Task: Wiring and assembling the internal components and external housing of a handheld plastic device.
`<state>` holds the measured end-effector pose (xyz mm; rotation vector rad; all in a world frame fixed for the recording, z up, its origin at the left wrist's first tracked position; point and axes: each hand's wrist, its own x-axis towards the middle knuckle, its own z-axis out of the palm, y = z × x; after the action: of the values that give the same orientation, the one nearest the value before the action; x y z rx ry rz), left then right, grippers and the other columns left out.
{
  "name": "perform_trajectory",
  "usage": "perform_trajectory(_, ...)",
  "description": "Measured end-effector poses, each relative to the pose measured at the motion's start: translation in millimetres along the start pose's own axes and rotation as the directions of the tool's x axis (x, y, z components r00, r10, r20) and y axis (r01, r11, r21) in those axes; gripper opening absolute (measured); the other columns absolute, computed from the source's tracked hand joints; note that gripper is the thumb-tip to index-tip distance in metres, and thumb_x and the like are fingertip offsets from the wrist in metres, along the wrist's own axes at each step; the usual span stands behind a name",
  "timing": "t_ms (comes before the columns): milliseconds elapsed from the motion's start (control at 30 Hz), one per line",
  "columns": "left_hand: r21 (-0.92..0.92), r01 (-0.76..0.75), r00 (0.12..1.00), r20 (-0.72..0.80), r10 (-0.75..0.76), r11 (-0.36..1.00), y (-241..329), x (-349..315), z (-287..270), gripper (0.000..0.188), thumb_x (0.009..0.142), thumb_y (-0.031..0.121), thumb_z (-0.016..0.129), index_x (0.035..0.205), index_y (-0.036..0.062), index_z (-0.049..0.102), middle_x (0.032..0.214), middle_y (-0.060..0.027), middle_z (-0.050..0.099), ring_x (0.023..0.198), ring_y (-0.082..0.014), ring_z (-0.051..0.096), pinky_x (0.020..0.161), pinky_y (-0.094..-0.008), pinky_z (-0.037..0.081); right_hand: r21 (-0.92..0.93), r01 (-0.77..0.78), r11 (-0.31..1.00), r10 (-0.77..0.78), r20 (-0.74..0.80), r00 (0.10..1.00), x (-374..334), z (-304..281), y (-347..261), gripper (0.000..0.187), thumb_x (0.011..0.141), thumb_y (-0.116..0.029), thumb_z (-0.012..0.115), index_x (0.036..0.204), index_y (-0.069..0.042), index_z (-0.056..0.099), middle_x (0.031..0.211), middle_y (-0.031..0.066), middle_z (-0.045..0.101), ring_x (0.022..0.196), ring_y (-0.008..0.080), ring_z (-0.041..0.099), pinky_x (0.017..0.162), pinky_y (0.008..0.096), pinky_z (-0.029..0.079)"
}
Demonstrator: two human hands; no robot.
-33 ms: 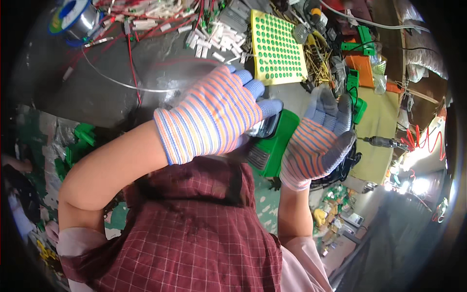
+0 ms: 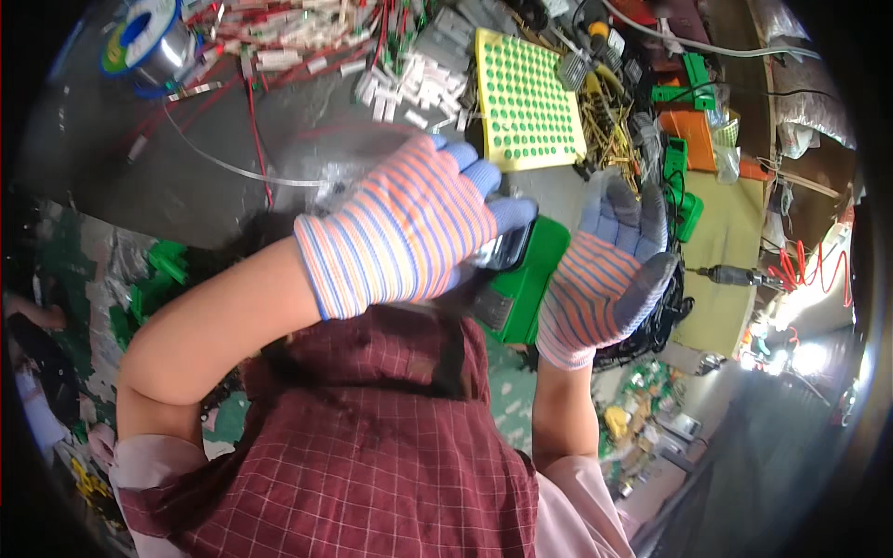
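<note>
My left hand [image 2: 400,223], in a glove striped orange, white and blue, is closed on the near end of a green plastic casing [image 2: 535,279]. Its forefinger lies over a dark, glossy part [image 2: 508,249] of that casing, and the thumb is mostly hidden beneath the hand. A grey ribbed patch [image 2: 493,307] shows on the casing's lower side. Just right of the casing, my right hand [image 2: 605,270], gloved alike, is turned palm up with its fingers stretched and slightly curled. Nothing lies in that palm; its edge is close to the casing, and whether they touch is unclear.
A yellow sheet of green round stickers [image 2: 530,102] lies ahead on the dark table [image 2: 223,130]. White connectors [image 2: 414,88], red wires [image 2: 256,139] and a solder spool [image 2: 149,46] spread leftward. Rightward are an orange box [image 2: 688,135], green casings [image 2: 684,209] and a power screwdriver [image 2: 735,275].
The whole view has shifted very slightly. Both hands and the green casing keep nearly the same positions.
</note>
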<state>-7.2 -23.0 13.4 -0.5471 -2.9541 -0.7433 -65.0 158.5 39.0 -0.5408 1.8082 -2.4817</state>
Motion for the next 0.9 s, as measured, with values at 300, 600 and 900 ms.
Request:
perform_trajectory(300,-0.081,-0.01,0.985,-0.174,-0.005,0.997,0,-2,-15,0.053,0.075,0.038,0.074,0.12,0.0131,0.062,0.109,-0.0091,0.061,0.103,-0.0283,0.058,0.091,-0.0436,0.044,-0.831,0.004,0.556,0.341,0.233,0.911,99,-53,-23,0.027,0.092,-0.013,0.064,0.115,0.0,0.063,0.101,0.0114,0.069,0.091,0.0166,0.065,0.082,0.0283,0.05)
perform_trajectory(600,-0.013,0.155,0.902,-0.406,-0.147,0.988,-5,27,-12,0.019,0.082,0.026,0.071,0.09,0.0094,0.068,0.088,-0.0109,0.067,0.083,-0.0318,0.064,0.079,-0.0439,0.048,-0.552,0.833,0.04,0.128,0.83,0.544,118,-54,17,0.033,0.073,-0.016,0.069,0.107,-0.018,0.067,0.106,0.0046,0.064,0.1,0.0252,0.06,0.09,0.0423,0.046)
perform_trajectory(900,0.131,0.376,0.867,-0.398,-0.298,0.917,-23,17,-22,0.015,0.081,0.019,0.071,0.087,0.0059,0.069,0.085,-0.0125,0.066,0.081,-0.0326,0.062,0.078,-0.0429,0.046,-0.857,0.456,0.239,0.082,0.486,0.87,151,-39,60,0.019,0.081,-0.015,0.07,0.098,-0.007,0.066,0.091,0.0138,0.065,0.095,0.0338,0.061,0.079,0.0406,0.051)
